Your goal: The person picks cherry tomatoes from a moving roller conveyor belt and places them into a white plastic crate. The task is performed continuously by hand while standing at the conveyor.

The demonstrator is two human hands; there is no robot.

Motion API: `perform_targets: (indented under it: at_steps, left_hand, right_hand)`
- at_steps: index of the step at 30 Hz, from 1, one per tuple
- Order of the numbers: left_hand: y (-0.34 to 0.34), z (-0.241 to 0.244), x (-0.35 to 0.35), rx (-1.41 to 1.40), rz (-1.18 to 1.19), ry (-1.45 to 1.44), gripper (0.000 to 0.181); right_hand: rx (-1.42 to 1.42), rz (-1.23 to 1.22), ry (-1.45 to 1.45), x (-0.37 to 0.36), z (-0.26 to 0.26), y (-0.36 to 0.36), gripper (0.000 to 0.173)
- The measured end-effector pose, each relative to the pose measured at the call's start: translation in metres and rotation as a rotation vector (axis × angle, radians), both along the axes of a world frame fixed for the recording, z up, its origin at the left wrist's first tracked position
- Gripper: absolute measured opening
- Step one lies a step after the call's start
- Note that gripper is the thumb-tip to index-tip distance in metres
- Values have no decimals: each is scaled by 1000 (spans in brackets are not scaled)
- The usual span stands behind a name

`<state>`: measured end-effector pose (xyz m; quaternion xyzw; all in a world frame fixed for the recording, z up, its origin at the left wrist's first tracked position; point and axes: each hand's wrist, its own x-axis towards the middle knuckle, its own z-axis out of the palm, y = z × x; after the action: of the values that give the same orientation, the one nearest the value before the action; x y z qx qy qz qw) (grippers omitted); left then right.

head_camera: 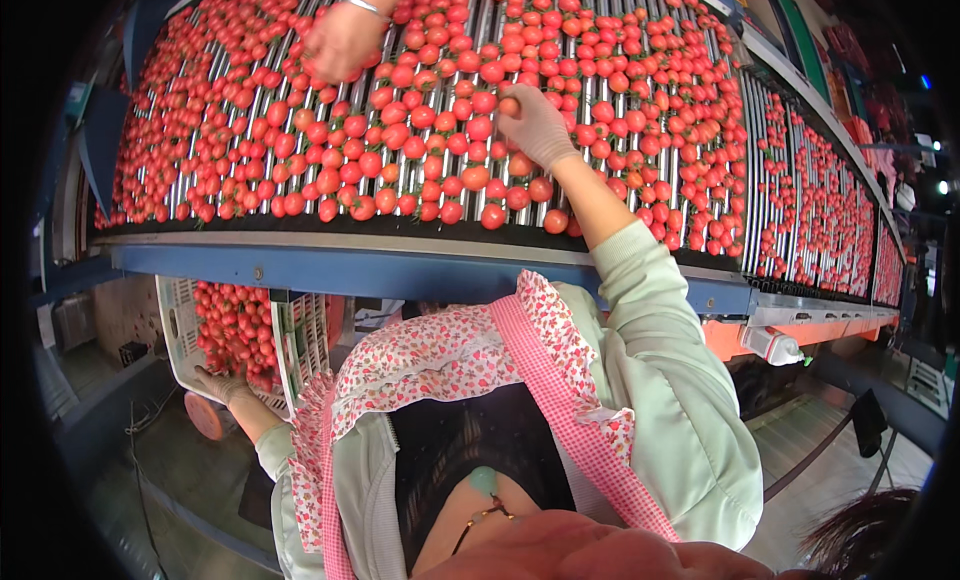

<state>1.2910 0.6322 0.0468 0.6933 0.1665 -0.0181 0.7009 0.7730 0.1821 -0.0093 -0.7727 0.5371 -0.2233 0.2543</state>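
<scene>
My right hand [534, 128], in a thin pale glove, reaches over the roller conveyor [480, 206] with a small tomato [509, 106] between its thumb and fingers. Red tomatoes [421, 116], some with green stems, lie spread over the metal rollers around it. Low on the left, my left hand [227, 387], also gloved, is at the near edge of a white plastic crate [178, 351]. Tomatoes [236, 332] fill much of this crate. Whether the left fingers grip the rim or touch the fruit cannot be made out.
Across the conveyor, another person's hand [341, 44] with a bracelet is among the tomatoes. A blue steel rail [420, 271] runs between me and the rollers. A plastic bottle [775, 346] sits under the conveyor's right side. A dark upright plate [105, 149] borders the left end.
</scene>
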Motion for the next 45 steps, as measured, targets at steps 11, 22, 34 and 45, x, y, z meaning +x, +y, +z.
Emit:
perform_targets:
  at_steps: [11, 22, 34, 45]
  left_hand:
    - [-357, 30, -272, 115, -1397, -750, 49]
    - [-623, -42, -434, 845, -1933, -1297, 48]
    - [-634, -50, -463, 744, -2081, -1659, 45]
    - [-649, -16, -470, 991, -2300, -1453, 53]
  right_hand:
    - [33, -140, 510, -126, -8, -99, 28]
    - [520, -539, -1732, -207, 25, -153, 39]
    - [108, 249, 853, -173, 11, -328, 33]
    - [166, 107, 417, -194, 21, -292, 27]
